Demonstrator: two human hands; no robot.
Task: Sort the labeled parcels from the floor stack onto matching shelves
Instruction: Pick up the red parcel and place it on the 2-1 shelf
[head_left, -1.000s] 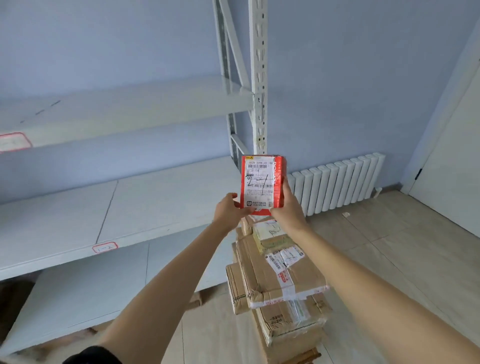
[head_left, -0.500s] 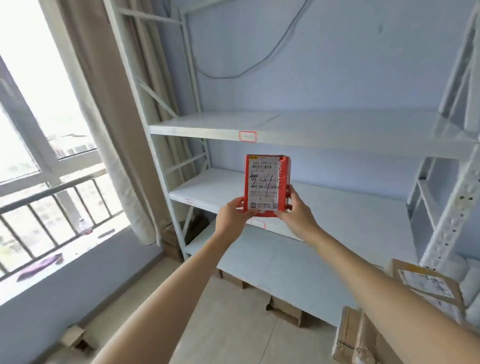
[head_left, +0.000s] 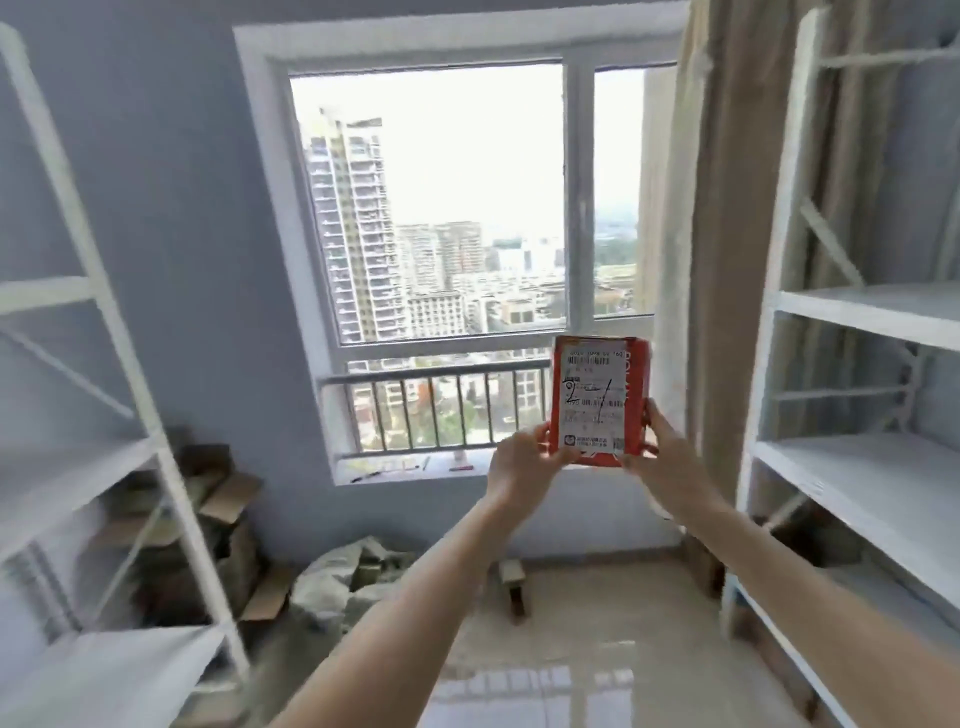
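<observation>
Daylight pours in through the window (head_left: 441, 208) straight ahead, and the sky behind the tower blocks is blown out to near white. The room itself is evenly and softly lit, with pale blue walls and no hard shadows. A bright patch of window glare lies on the glossy floor tiles (head_left: 524, 691) at the bottom. The curtain (head_left: 727, 260) glows where it is lit from behind. Motion blur smears the whole view, worst on the left shelf rack (head_left: 104, 467) and the cardboard pile (head_left: 208, 519) behind it. The label on the red parcel (head_left: 597, 400) is soft, its print mostly unreadable. Wide-angle distortion leans the right shelf rack (head_left: 779, 260) and other edge uprights.
</observation>
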